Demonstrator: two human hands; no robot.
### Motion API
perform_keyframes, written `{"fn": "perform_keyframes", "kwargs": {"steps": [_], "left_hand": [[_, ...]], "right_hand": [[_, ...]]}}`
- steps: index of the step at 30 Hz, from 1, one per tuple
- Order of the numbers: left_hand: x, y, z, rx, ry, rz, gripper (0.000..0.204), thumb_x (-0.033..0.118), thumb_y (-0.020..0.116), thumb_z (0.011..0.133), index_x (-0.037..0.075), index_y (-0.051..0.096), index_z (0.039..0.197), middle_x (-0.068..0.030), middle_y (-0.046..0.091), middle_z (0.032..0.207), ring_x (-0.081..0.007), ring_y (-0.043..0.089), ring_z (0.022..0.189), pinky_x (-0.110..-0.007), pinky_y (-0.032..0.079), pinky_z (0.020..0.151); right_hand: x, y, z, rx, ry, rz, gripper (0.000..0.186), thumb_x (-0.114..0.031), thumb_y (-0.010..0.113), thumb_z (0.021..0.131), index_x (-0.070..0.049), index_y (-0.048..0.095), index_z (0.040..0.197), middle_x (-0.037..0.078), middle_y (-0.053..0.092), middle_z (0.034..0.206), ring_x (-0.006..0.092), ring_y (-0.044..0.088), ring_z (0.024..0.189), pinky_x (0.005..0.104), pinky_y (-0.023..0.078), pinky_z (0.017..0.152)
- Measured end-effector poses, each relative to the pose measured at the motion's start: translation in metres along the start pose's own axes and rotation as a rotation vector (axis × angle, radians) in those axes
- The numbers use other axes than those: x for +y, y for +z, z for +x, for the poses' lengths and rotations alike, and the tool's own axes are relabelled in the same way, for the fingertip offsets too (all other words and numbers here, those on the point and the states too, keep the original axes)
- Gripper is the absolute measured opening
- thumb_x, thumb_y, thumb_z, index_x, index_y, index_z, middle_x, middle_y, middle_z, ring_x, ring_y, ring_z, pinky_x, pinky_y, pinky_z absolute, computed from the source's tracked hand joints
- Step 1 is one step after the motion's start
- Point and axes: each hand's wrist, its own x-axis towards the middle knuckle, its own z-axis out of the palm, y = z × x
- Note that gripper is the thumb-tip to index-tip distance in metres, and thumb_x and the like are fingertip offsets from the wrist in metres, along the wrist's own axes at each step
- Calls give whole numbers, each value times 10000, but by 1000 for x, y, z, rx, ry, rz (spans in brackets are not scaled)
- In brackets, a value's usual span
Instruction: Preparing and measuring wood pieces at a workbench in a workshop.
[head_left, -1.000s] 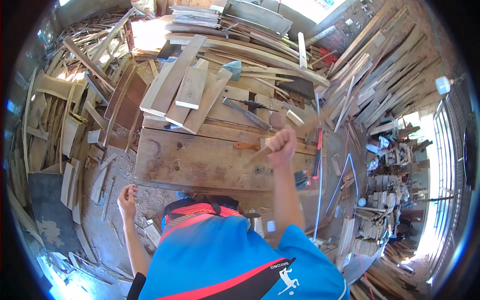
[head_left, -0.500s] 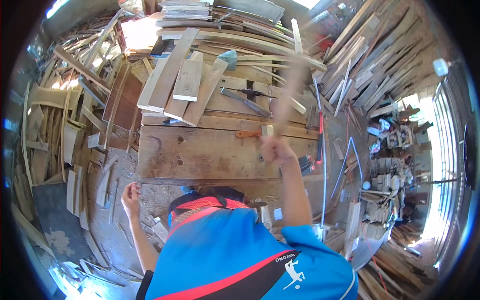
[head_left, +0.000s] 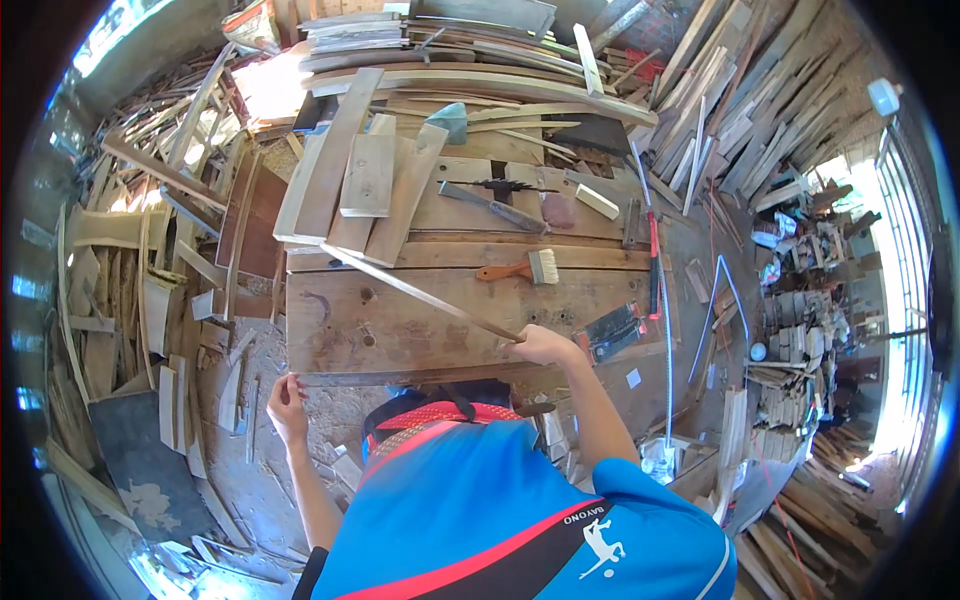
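The stick [head_left: 420, 295] is pale tan, the bench [head_left: 330, 345] brown with dark blotches, the shirt [head_left: 450, 500] blue with pink and black bands.

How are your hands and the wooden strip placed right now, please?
Right hand gripping wooden strip, angled over workbench. Left hand half-curled by workbench's near left corner, nothing seen in it. Paintbrush on workbench beyond strip.
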Motion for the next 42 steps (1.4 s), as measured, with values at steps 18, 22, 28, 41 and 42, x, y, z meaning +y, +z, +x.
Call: {"fn": "perform_keyframes", "kwargs": {"steps": [18, 22, 28, 41, 42], "left_hand": [[104, 184, 34, 188, 286, 177, 180, 204, 716, 992, 70, 618, 1064, 39, 450, 586, -48, 366, 546, -274, 269, 494], [125, 262, 27, 101, 213, 228, 161, 203, 729, 980, 82, 655, 1056, -34, 565, 575, -74, 497, 517, -296, 368, 485], [118, 327, 31, 268, 206, 267, 305, 325, 769, 938, 76, 591, 934, -29, 412, 512, -132, 338, 449, -327, 309, 463], [111, 349, 39, 99, 367, 677, 221, 233, 745, 896, 66, 603, 925, -57, 531, 640, -302, 569, 616, -433, 456, 636], [109, 346, 38, 112, 350, 685, 209, 220, 740, 890, 64, 604, 920, -57, 536, 641, -307, 573, 618, -431, 454, 637]], "right_hand": [[97, -48, 22, 459, -230, 540, 427, -389, 710, 952, 20, 636, 854, 174, 625, 699, 250, 595, 639, 426, 479, 653], [112, -111, 23, 544, -208, 428, 389, -352, 754, 904, 25, 668, 939, 231, 661, 759, 367, 657, 706, 435, 503, 677], [112, -223, 69, 702, -291, 387, 354, -295, 740, 905, 36, 683, 1018, 258, 721, 900, 411, 719, 875, 449, 541, 770], [56, -470, 309, 826, -468, 31, 384, -339, 735, 849, -28, 714, 1073, 211, 751, 1031, 388, 723, 999, 460, 564, 851], [43, -475, 324, 825, -465, 29, 395, -336, 732, 850, -26, 715, 1093, 216, 749, 1055, 386, 719, 1021, 457, 561, 870]]}}
